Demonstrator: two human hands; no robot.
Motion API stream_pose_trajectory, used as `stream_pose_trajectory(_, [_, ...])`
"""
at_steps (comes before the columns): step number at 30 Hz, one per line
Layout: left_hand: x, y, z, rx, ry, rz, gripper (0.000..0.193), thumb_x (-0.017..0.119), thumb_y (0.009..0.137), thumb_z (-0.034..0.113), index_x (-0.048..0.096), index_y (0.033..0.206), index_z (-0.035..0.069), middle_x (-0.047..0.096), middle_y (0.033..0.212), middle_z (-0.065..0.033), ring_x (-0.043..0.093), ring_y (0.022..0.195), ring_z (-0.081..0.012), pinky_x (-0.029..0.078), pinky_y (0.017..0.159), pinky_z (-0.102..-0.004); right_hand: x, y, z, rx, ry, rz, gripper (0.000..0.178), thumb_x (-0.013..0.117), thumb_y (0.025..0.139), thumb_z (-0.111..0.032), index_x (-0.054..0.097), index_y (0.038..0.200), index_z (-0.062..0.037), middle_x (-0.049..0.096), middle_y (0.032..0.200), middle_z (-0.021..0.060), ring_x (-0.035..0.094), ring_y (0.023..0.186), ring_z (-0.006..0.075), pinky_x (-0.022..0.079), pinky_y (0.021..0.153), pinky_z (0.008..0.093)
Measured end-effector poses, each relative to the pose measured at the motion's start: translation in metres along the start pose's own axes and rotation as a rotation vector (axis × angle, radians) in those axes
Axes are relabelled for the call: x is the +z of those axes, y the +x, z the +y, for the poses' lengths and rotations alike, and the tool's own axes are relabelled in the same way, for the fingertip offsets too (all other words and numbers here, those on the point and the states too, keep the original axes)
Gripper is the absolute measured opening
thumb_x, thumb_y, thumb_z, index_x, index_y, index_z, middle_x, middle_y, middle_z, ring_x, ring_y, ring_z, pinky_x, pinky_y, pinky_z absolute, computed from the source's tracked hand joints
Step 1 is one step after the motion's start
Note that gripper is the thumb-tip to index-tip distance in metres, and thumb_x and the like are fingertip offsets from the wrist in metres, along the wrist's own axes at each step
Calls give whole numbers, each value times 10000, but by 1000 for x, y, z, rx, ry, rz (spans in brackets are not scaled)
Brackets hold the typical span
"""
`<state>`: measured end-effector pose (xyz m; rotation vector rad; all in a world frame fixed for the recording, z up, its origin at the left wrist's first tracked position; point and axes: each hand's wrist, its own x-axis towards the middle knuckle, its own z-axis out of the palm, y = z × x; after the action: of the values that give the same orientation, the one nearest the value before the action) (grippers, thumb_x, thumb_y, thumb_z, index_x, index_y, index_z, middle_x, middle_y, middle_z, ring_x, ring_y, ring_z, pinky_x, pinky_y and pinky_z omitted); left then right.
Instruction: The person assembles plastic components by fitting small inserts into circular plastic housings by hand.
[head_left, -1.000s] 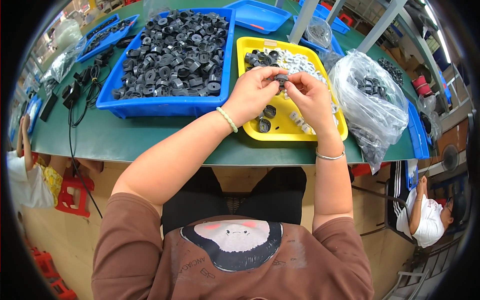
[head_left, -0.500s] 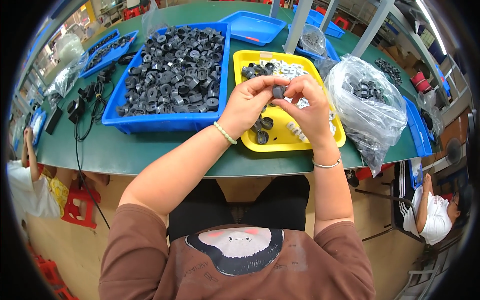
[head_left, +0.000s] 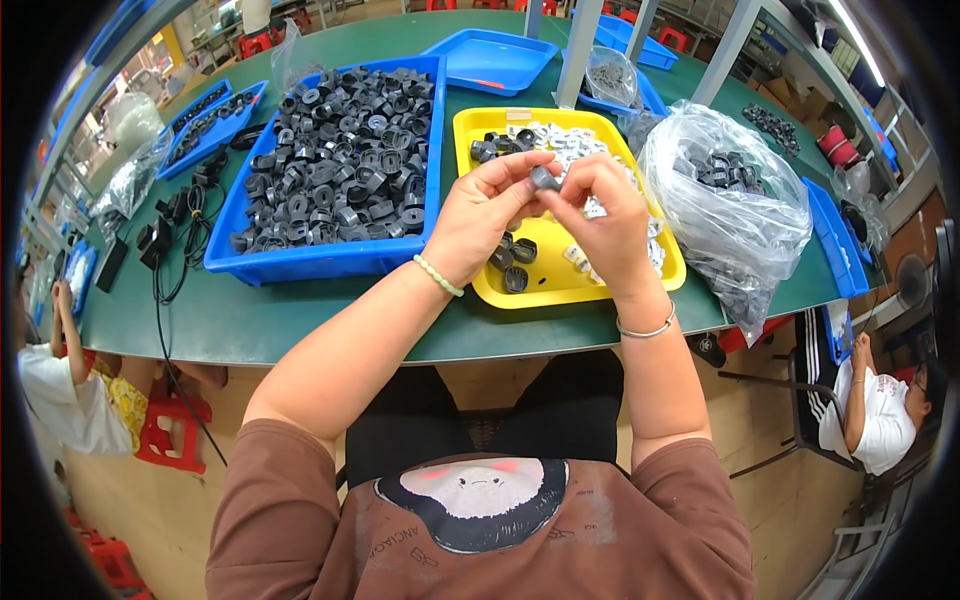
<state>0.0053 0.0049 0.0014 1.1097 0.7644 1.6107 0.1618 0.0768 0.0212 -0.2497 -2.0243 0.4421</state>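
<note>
Above the yellow tray (head_left: 555, 292), a small dark-grey plastic cap (head_left: 545, 179) is pinched between both my hands. My left hand (head_left: 482, 212) grips it from the left with thumb and forefinger. On its other side, the fingertips of my right hand (head_left: 603, 215) close on it. Inside the tray lie many small white plastic pieces (head_left: 572, 140) and a few black round parts (head_left: 514, 262), partly hidden by my hands. A large blue bin (head_left: 310, 264), heaped with dark-grey ring-like caps (head_left: 345, 155), stands to the left of the tray.
A clear plastic bag (head_left: 725, 210) of black parts sits right of the tray. Black cables (head_left: 200, 215) lie left of the bin. A shallow blue tray (head_left: 490, 60) is behind, near grey metal posts (head_left: 574, 55). People sit at both sides, one in a white shirt (head_left: 880, 420) at right.
The view has shifted slightly, so the trays and bag appear a little displaced. Both hands still hold the cap, which now looks tilted differently between the fingers.
</note>
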Motion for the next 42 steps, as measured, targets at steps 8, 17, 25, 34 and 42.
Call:
stream_pose_trajectory(8, [-1,1,-3,53,211,50,335,573,966,94,577,1289,5,646,1136,-66,622,1003,-117,498,915,-246,6,-4,15,438,449,-12,132,649,876,-21,612,992,29,672,868,66,660,777,119,537,709,244])
stream_pose_trajectory(17, [2,-1,0,68,268,22,279,529,957,37,609,1216,-30,615,1185,-119,644,1002,-145,519,882,-267,-4,-1,14,379,73,-72,145,629,857,-24,649,996,15,676,868,111,654,728,160,520,666,284])
stream_pose_trajectory(25, [2,-21,13,378,1440,-217,297,632,858,137,642,1119,-6,633,1079,-159,621,965,-312,497,884,-379,-137,12,41,243,-1112,328,233,652,876,-99,664,1091,-10,675,1006,92,648,849,174,507,750,296])
stream_pose_trajectory(34, [5,-17,16,76,1592,-415,299,657,839,244,676,1045,27,646,1039,-152,613,987,-337,493,874,-413,-71,-14,6,415,-281,-292,223,690,834,-112,682,1040,-26,672,985,112,609,762,182,501,707,314])
stream_pose_trajectory(42, [-1,-17,-4,98,1407,-331,310,683,799,212,674,1055,38,623,1136,-140,583,1074,-327,458,960,-391,-35,-27,7,389,-385,-566,130,704,786,-79,671,891,-10,638,847,119,638,707,223,504,678,341])
